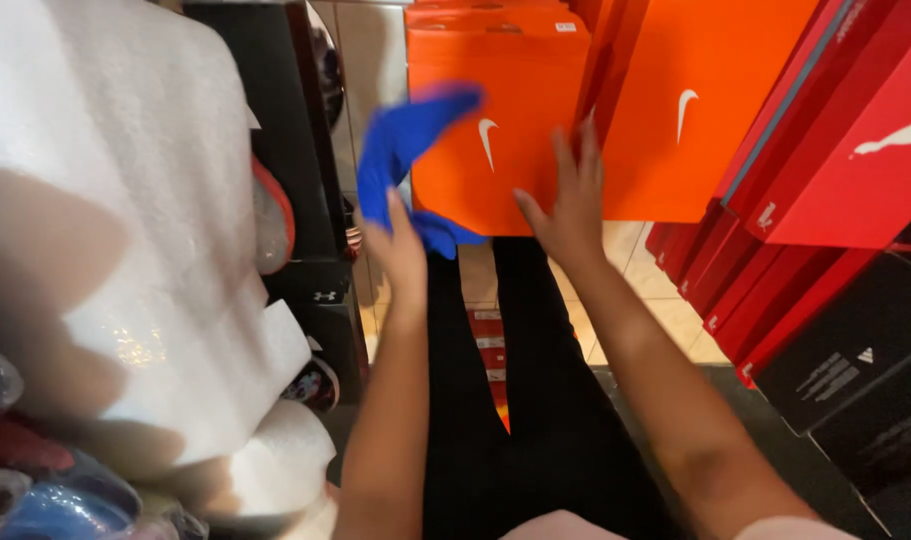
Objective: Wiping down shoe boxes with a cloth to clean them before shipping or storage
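My left hand (395,252) grips a blue cloth (407,150), which flaps blurred in front of an orange shoe box (520,70). My right hand (571,200) is spread open with its fingers against the lower right side of that same orange box. A second, larger orange box (695,110) leans right beside it. My legs in black trousers (535,400) show below the hands.
Red shoe boxes (845,150) and black boxes (855,370) are stacked at the right. A large white wrapped bulk (125,230) fills the left, with dark boxes (305,180) and shoes (310,385) behind it. Tiled floor (665,300) shows below.
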